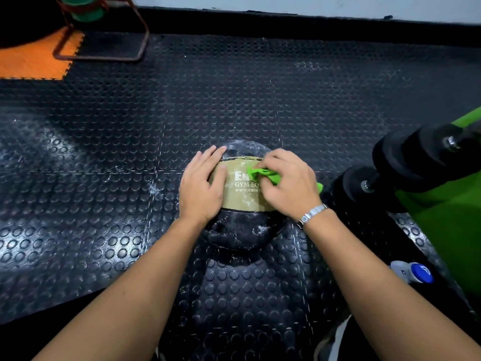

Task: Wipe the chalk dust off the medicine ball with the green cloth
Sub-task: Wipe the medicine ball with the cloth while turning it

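Note:
A black medicine ball (235,230) with a gold printed band sits on the studded rubber floor in the middle of the head view. White chalk dust speckles its black lower part and top. My left hand (201,187) lies flat on the ball's left side, fingers spread over the band's edge. My right hand (289,185) is closed on a bunched green cloth (263,174) and presses it against the gold band on the ball's right side. Part of the band's lettering is covered by the cloth and my right hand.
Green exercise equipment with black foam rollers (406,157) stands close on the right. A small white bottle with a blue cap (412,272) lies on the floor at lower right. A rusty metal frame (104,57) and an orange mat (33,61) are far left.

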### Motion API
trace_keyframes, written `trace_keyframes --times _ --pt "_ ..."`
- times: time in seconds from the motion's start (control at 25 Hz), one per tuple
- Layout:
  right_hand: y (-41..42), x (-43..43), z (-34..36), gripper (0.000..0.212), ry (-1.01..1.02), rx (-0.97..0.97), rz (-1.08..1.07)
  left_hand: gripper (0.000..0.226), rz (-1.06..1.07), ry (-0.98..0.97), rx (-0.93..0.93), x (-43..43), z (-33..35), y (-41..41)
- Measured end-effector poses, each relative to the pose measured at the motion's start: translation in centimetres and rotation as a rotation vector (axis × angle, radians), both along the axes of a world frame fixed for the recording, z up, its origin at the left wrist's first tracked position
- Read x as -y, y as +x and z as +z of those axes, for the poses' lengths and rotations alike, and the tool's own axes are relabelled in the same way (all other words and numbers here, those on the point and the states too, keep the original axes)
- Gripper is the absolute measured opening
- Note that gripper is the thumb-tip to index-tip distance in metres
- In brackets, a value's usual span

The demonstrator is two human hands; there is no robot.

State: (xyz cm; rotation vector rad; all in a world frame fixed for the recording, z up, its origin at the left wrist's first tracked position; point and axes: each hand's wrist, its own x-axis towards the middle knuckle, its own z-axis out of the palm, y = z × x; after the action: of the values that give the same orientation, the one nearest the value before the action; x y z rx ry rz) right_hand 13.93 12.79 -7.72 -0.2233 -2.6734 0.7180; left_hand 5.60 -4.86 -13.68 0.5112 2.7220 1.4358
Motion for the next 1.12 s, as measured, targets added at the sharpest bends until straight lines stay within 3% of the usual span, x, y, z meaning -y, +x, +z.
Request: trace_keyframes --times 0.16,0.32,0.48,0.64,0.84,1.0,1.12 --pt "-1.5 0.0 0.8 0.018 0.025 0.098 -0.186 0.054 0.012 0.009 0.004 -0.4 0.1 0.3" --pt "-0.8 1.7 1.0 0.02 0.109 0.049 0.071 0.063 0.021 0.011 -0.004 0.0 0.2 0.4" --pt "-1.9 0.6 2.1 0.023 0.125 0.117 -0.069 0.066 0.021 0.013 0.011 -0.6 0.3 0.8" --pt "-1.4 2.2 1.7 0.023 0.223 0.073 0.161 0.062 -0.034 -0.052 0.01 0.8 0.4 -1.0" --pt "-1.7 1.6 1.8 0.024 0.142 0.091 -0.059 0.057 -0.064 -0.032 0.006 1.3 -0.3 -2.0" --pt "0.6 2.2 0.7 0.023 0.212 0.021 0.18 0.057 -0.069 0.002 0.023 1.3 -0.8 -1.5" --pt "1.4 -0.7 0.2 0.023 0.063 -0.016 -0.088 0.055 -0.059 0.02 0.04 1.2 -0.7 -1.3"
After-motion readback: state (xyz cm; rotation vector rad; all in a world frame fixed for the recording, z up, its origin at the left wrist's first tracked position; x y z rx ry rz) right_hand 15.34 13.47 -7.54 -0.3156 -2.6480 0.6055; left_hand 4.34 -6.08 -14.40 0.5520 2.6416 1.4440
